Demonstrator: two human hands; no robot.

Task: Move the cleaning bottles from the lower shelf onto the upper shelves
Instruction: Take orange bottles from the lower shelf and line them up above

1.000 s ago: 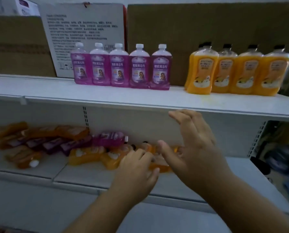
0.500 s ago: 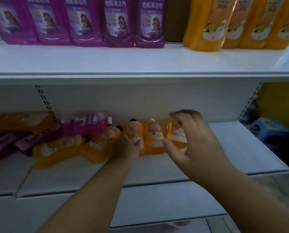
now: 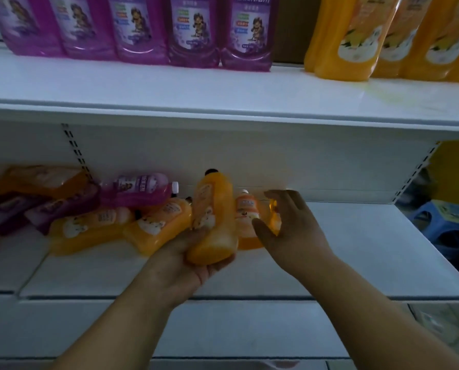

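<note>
White shelving is filling the frame. At centre left on the lower shelf (image 3: 356, 249), toppled bottles are lying in a heap. We are cupping an orange bottle (image 3: 213, 222) in our left hand (image 3: 185, 263), fingers wrapped under its base; it could slide out. Our right hand (image 3: 292, 228) is curling half-open around another orange bottle (image 3: 273, 217). Half a second ago, our left hand was holding nothing.

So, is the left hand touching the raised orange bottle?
Touching. The head view shows the left hand cupped under the orange bottle's base, thumb on its front, lifting it off the lower shelf.
</note>
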